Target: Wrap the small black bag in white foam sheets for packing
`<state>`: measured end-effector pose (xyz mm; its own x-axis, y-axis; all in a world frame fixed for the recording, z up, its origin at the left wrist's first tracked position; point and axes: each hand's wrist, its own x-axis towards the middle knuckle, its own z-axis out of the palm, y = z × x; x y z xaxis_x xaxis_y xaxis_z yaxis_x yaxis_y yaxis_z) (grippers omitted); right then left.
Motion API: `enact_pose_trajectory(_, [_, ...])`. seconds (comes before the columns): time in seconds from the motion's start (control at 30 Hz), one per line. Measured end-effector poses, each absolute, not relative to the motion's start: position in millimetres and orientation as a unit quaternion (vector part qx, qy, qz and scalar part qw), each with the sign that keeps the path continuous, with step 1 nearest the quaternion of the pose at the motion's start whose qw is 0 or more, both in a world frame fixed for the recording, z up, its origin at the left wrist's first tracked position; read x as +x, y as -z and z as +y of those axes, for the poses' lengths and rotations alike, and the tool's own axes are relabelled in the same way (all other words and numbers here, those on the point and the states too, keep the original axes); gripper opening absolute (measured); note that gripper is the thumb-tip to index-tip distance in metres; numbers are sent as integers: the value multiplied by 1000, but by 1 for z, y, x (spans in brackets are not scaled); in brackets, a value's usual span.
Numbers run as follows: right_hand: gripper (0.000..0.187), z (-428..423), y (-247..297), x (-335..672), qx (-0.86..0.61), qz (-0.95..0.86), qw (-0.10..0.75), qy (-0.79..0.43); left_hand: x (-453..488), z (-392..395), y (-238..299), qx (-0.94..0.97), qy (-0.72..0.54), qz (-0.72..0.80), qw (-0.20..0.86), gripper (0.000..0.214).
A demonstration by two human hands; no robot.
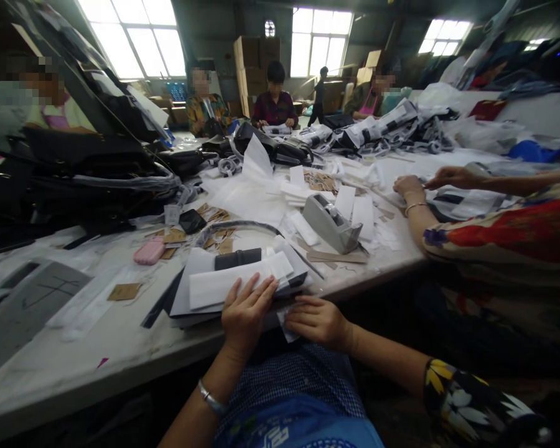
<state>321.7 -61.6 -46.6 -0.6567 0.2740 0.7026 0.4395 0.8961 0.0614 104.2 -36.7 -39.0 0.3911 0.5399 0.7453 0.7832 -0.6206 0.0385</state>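
My left hand [246, 311] lies flat with fingers spread on a white folded sheet [224, 285] that tops a stack of white and dark pieces [186, 298] at the table's near edge. My right hand [313, 318] sits just to the right at the edge of the table, fingers curled over a small white scrap [287, 328]. A dark strap piece [238, 257] rests on the stack behind the sheet.
A grey tape dispenser [330, 223] stands behind the stack. A pink item [149, 251], brown card tags [124, 291] and black bags [88, 168] lie to the left. A co-worker's hands [424, 184] work at the right; other people sit at the far side.
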Motion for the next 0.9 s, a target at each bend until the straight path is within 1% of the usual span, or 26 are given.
enact_pose_trajectory(0.17, [15, -96, 42, 313, -219, -904, 360, 71, 108, -35, 44, -809, 385, -412, 165, 35])
enact_pose_trajectory(0.27, [18, -106, 31, 311, -233, -901, 362, 61, 108, -33, 47, -809, 389, -408, 164, 37])
enact_pose_trajectory(0.37, [16, -106, 15, 310, -241, -899, 362, 52, 107, -33, 48, -815, 388, -397, 164, 38])
enact_pose_trajectory(0.5, [14, -90, -7, 311, -257, -891, 371, 42, 105, -35, 47, -822, 386, -386, 162, 38])
enact_pose_trajectory(0.57, [17, -78, -17, 311, -277, -885, 373, 27, 105, -37, 47, -823, 386, -383, 161, 38])
enact_pose_trajectory(0.67, [22, -55, -29, 310, -322, -879, 352, -6, 105, -39, 46, -823, 390, -381, 157, 36])
enact_pose_trajectory(0.8, [19, -21, -32, 304, -413, -851, 322, -42, 105, -39, 48, -820, 404, -377, 152, 29])
enact_pose_trajectory(0.9, [16, -1, -25, 298, -473, -820, 309, -93, 105, -38, 49, -816, 415, -374, 149, 27])
